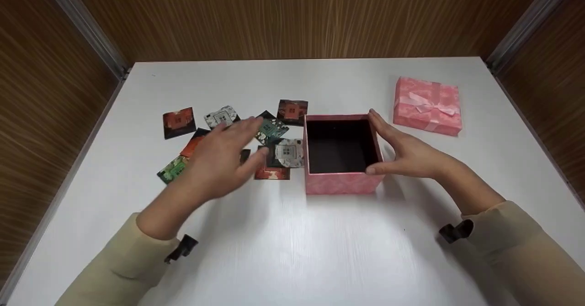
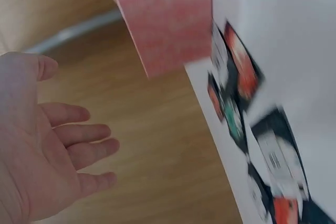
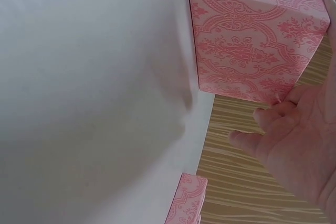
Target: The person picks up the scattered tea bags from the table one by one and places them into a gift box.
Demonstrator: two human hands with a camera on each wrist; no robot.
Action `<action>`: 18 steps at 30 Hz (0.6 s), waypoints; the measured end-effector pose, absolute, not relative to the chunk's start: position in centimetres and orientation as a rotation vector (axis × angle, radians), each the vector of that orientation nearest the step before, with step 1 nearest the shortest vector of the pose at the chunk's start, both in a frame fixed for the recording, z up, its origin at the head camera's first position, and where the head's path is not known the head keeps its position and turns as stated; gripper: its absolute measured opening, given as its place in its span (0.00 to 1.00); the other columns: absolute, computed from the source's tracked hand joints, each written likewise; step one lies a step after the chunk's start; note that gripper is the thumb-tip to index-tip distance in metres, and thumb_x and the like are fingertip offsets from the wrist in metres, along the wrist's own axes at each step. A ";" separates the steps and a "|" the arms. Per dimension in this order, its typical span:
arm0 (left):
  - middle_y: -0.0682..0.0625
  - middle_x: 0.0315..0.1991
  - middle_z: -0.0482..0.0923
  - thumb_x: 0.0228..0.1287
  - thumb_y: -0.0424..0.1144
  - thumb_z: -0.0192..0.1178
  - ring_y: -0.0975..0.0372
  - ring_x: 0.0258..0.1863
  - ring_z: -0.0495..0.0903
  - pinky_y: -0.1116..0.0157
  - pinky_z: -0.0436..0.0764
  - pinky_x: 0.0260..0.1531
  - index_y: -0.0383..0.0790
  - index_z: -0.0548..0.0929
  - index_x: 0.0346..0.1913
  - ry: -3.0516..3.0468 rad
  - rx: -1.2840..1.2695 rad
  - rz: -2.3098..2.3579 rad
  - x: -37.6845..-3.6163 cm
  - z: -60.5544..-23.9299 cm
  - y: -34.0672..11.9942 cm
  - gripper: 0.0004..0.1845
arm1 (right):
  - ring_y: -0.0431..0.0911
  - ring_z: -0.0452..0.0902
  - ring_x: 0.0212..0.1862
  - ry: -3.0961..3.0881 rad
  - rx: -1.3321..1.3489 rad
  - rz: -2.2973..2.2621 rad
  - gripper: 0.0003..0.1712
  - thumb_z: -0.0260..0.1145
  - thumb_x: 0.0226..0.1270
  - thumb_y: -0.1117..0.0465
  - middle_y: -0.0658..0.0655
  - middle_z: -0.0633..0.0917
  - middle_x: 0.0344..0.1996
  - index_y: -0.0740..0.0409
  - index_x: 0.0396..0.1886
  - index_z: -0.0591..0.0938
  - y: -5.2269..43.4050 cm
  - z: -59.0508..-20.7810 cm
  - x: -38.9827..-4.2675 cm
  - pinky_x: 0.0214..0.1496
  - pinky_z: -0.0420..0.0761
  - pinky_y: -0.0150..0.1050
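A pink gift box [image 1: 343,183] stands uncovered on the table, its dark inside showing nothing in it. My right hand [image 1: 409,155] holds its right side, thumb at the near corner and fingers at the far one; the right wrist view shows the fingers against the patterned wall [image 3: 247,40]. Over the loose square printed cards to the box's left hovers my left hand [image 1: 224,160], fingers extended, nothing in its palm [image 2: 47,156]. It hides some of those cards. Nearest the box lies a grey-white card [image 1: 289,152], overlapping a red card [image 1: 273,173].
At the back right sits the pink lid [image 1: 427,106] with a ribbon bow. Other cards spread left, among them a dark red card [image 1: 178,123] and a green card [image 1: 173,169]. A wood-grain panel [image 1: 297,18] rises behind the white table [image 1: 292,246].
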State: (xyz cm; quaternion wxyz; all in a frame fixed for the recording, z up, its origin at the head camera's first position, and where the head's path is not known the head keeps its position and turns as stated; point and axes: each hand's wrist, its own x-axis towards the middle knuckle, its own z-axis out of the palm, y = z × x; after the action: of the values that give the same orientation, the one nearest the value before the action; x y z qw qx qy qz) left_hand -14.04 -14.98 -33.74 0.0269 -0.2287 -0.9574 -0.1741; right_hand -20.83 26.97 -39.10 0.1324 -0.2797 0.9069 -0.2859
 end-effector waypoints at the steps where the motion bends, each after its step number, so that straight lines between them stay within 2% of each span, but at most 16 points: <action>1: 0.44 0.80 0.64 0.83 0.58 0.48 0.48 0.79 0.64 0.45 0.54 0.79 0.41 0.63 0.83 -2.945 -0.664 -0.577 -14.3 -33.7 -16.1 0.36 | 0.53 0.45 0.85 2.629 -0.813 -0.837 0.71 0.79 0.63 0.38 0.45 0.39 0.87 0.35 0.88 0.37 27.0 -39.1 -20.8 0.78 0.59 0.64; 2: 0.43 0.79 0.66 0.83 0.57 0.49 0.47 0.77 0.66 0.44 0.58 0.78 0.40 0.64 0.83 -2.930 -0.623 -0.610 -14.6 -33.8 -17.2 0.36 | 0.53 0.45 0.85 2.628 -0.816 -0.842 0.71 0.79 0.63 0.38 0.45 0.39 0.87 0.35 0.88 0.37 27.0 -39.0 -20.8 0.78 0.59 0.64; 3: 0.41 0.75 0.72 0.83 0.56 0.51 0.45 0.73 0.72 0.44 0.63 0.75 0.40 0.66 0.82 -2.915 -0.583 -0.647 -14.9 -33.9 -18.3 0.35 | 0.53 0.45 0.85 2.626 -0.819 -0.850 0.71 0.79 0.63 0.39 0.45 0.39 0.87 0.36 0.88 0.37 27.0 -39.0 -20.8 0.78 0.59 0.65; 6: 0.37 0.69 0.78 0.81 0.52 0.57 0.43 0.61 0.80 0.42 0.75 0.64 0.37 0.71 0.79 -2.867 -0.473 -0.765 -15.6 -34.6 -21.5 0.33 | 0.54 0.44 0.85 2.627 -0.829 -0.854 0.71 0.79 0.63 0.40 0.46 0.39 0.87 0.36 0.88 0.37 27.1 -39.0 -20.9 0.78 0.59 0.66; 7: 0.35 0.67 0.79 0.80 0.51 0.59 0.42 0.59 0.81 0.42 0.77 0.61 0.36 0.72 0.78 -2.860 -0.440 -0.791 -15.7 -34.8 -22.5 0.32 | 0.54 0.44 0.85 2.628 -0.827 -0.858 0.71 0.79 0.63 0.40 0.46 0.39 0.87 0.36 0.88 0.37 27.1 -39.0 -20.8 0.78 0.58 0.66; 9: 0.32 0.63 0.82 0.78 0.50 0.62 0.42 0.47 0.83 0.42 0.79 0.54 0.35 0.74 0.76 -2.859 -0.388 -0.826 -15.9 -35.5 -24.3 0.33 | 0.54 0.43 0.85 2.628 -0.821 -0.868 0.71 0.79 0.63 0.40 0.46 0.39 0.87 0.36 0.88 0.37 27.1 -39.0 -20.8 0.78 0.57 0.66; 10: 0.32 0.65 0.80 0.77 0.50 0.64 0.41 0.51 0.84 0.41 0.79 0.54 0.35 0.74 0.76 -2.865 -0.362 -0.840 -16.0 -35.8 -25.2 0.33 | 0.54 0.43 0.85 2.627 -0.819 -0.868 0.71 0.79 0.63 0.41 0.46 0.39 0.87 0.36 0.88 0.37 27.1 -39.1 -20.8 0.79 0.57 0.66; 14: 0.31 0.59 0.83 0.73 0.51 0.68 0.39 0.52 0.83 0.40 0.79 0.51 0.38 0.74 0.77 -2.917 -0.261 -0.870 -16.1 -37.4 -28.1 0.36 | 0.54 0.43 0.85 2.623 -0.819 -0.869 0.72 0.80 0.63 0.40 0.46 0.40 0.87 0.37 0.88 0.37 27.0 -39.2 -20.8 0.79 0.57 0.66; 16: 0.32 0.59 0.84 0.72 0.52 0.70 0.38 0.60 0.81 0.40 0.79 0.53 0.38 0.73 0.78 -2.947 -0.211 -0.899 -16.0 -38.1 -29.3 0.38 | 0.55 0.43 0.85 2.619 -0.822 -0.870 0.71 0.79 0.63 0.40 0.47 0.40 0.87 0.37 0.88 0.37 26.9 -39.2 -20.8 0.78 0.57 0.66; 18: 0.33 0.60 0.83 0.71 0.53 0.71 0.39 0.61 0.81 0.40 0.79 0.54 0.37 0.71 0.79 -2.979 -0.170 -0.923 -16.0 -38.9 -30.2 0.40 | 0.55 0.43 0.85 2.617 -0.821 -0.877 0.71 0.79 0.63 0.40 0.48 0.40 0.87 0.38 0.88 0.37 26.9 -39.2 -20.9 0.78 0.57 0.66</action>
State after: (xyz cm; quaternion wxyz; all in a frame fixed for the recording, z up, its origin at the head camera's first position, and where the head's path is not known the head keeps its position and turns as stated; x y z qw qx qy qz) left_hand -16.04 -30.16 -38.87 0.0092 -0.0545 -0.9537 -0.2957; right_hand -20.86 26.95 -39.21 0.1307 -0.2827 0.9011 -0.3018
